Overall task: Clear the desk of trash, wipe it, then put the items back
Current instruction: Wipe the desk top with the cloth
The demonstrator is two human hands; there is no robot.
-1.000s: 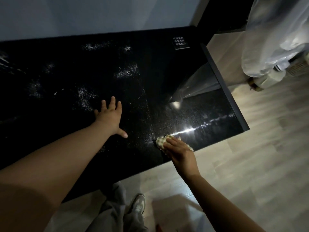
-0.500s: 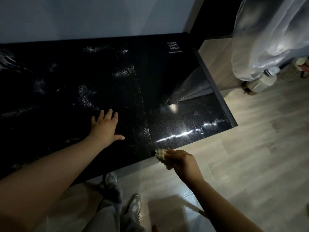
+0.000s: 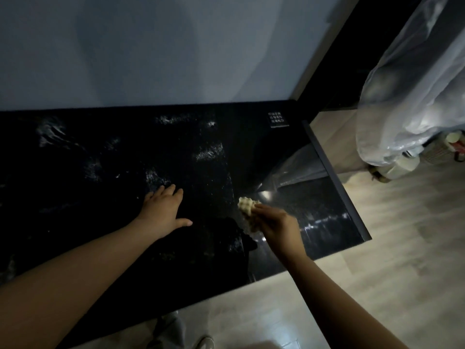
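Desk (image 3: pixel 100 197): black glossy top across the middle band of the frame, under both hands. Left hand (image 3: pixel 163 210) just left of centre, laid flat on the top, palm down, fingers straight and slightly spread toward the upper edge, thumb out to the right, holding nothing. Right hand (image 3: pixel 276 225) right of centre, fingers curled round a pale waffle-textured cloth (image 3: pixel 247 206), gripping it bunched. Cloth poking out at the upper left of that hand, over the desk top, between the two hands but much nearer the right one; touching the surface or just above it, cannot tell.

Pale powdery smears (image 3: pixel 208 152) scattered over the dark top above and left of the left hand, one patch just beyond the fingertips. Bright glare streak (image 3: pixel 324 220) on the shinier right part of the desk, right of the right hand. Small white-lettered label (image 3: pixel 276 119) near the upper right corner of the top, too small to read.

Grey wall (image 3: pixel 176 46) filling the upper part of the frame behind the desk. Translucent plastic sheeting (image 3: pixel 415 96) hanging at the upper right, off the desk, with a white bottle (image 3: pixel 402 165) and a basket (image 3: pixel 436 154) below. Light wood-look floor (image 3: pixel 402 273) across the lower right. Grey trouser leg (image 3: pixel 168 328) and a shoe (image 3: pixel 206 342) at the bottom edge, below the desk's near edge.
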